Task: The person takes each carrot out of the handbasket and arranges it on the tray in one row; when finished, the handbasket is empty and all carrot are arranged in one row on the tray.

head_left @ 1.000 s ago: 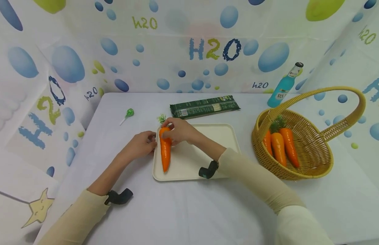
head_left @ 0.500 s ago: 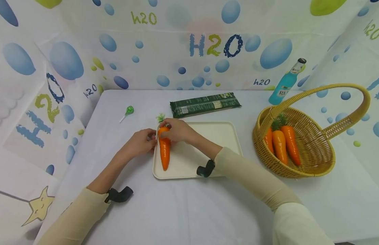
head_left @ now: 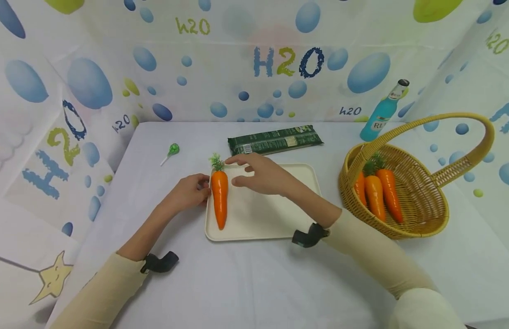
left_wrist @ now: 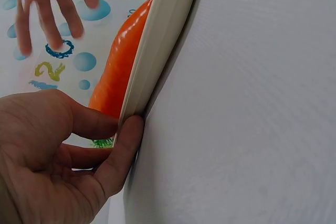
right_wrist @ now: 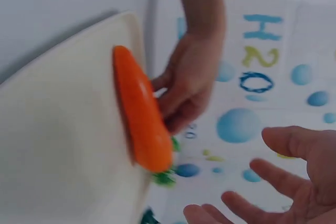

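Observation:
An orange carrot (head_left: 220, 196) with a leafy green top lies lengthwise along the left side of a cream tray (head_left: 270, 219). My left hand (head_left: 190, 192) pinches the tray's left rim; in the left wrist view thumb and fingers close on the rim (left_wrist: 157, 40) beside the carrot (left_wrist: 123, 59). My right hand (head_left: 258, 173) hovers over the tray just right of the carrot's top, fingers spread and holding nothing. The right wrist view shows that hand (right_wrist: 289, 177) apart from the carrot (right_wrist: 142, 114).
A wicker basket (head_left: 423, 214) with several carrots (head_left: 375, 196) stands right of the tray, its tall handle arching up. Behind the tray lies a dark green packet (head_left: 275, 140). A blue bottle (head_left: 379, 114) stands back right, and a green lollipop (head_left: 173, 149) lies back left.
My right hand has let go of the carrot and lifted away to the right, its fingers spreading. The carrot stays on the tray. My left hand has kept its place at the rim.

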Action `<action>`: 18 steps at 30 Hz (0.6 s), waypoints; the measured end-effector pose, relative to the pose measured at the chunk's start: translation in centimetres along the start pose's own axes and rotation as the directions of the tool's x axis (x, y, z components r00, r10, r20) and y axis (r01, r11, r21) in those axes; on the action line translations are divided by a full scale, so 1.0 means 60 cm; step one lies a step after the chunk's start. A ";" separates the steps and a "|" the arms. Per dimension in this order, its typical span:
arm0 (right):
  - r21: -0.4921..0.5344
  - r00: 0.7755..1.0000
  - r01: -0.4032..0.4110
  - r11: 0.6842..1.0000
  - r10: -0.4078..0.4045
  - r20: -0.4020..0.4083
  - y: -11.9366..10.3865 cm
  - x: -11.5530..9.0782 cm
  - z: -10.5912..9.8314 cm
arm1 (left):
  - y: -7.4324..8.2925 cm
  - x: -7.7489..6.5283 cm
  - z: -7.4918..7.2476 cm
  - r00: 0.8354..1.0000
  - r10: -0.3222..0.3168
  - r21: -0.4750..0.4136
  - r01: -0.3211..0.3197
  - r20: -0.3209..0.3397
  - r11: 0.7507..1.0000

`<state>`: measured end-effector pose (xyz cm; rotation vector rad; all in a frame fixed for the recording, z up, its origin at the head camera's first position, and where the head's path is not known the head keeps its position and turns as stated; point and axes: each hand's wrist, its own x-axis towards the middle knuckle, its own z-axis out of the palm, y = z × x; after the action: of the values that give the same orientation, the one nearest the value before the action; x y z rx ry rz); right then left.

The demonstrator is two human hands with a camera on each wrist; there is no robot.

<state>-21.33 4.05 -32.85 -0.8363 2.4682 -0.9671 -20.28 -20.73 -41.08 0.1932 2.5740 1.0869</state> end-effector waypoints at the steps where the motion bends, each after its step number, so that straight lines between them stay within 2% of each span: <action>1: -0.018 1.000 0.017 1.000 -0.017 0.001 -0.003 -0.018 -0.012 | 0.000 0.000 0.000 1.000 -0.001 0.005 0.001 -0.004 1.000; 4: -0.035 0.999 0.052 0.998 -0.051 0.011 -0.008 -0.080 -0.050 | 0.000 -0.001 0.002 1.000 0.004 0.019 -0.004 -0.014 1.000; 8: -0.001 0.995 0.089 0.996 -0.089 0.055 0.001 -0.174 -0.105 | 0.000 -0.002 0.005 1.000 0.014 0.007 -0.014 -0.017 1.000; 10: -0.030 0.991 0.117 0.993 -0.114 0.076 0.016 -0.222 -0.135 | 0.002 -0.003 0.006 1.000 0.012 0.001 -0.012 -0.017 1.000; 13: -0.140 0.984 0.158 0.977 -0.145 0.100 0.051 -0.289 -0.179 | 0.002 -0.002 0.008 1.000 0.013 -0.001 -0.013 -0.014 1.000; 15: -0.169 0.976 0.187 0.968 -0.164 0.143 0.079 -0.326 -0.209 | -0.001 -0.001 0.008 1.000 0.011 0.012 -0.010 -0.015 1.000; 18: -0.190 0.977 0.149 0.970 -0.114 0.180 0.122 -0.366 -0.250 | -0.007 0.002 0.005 1.000 0.007 0.031 -0.006 -0.028 1.000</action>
<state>-15.31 29.79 -25.01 -1.1130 2.4169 -0.6622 -20.28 -20.77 -41.59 0.1947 2.6184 1.0598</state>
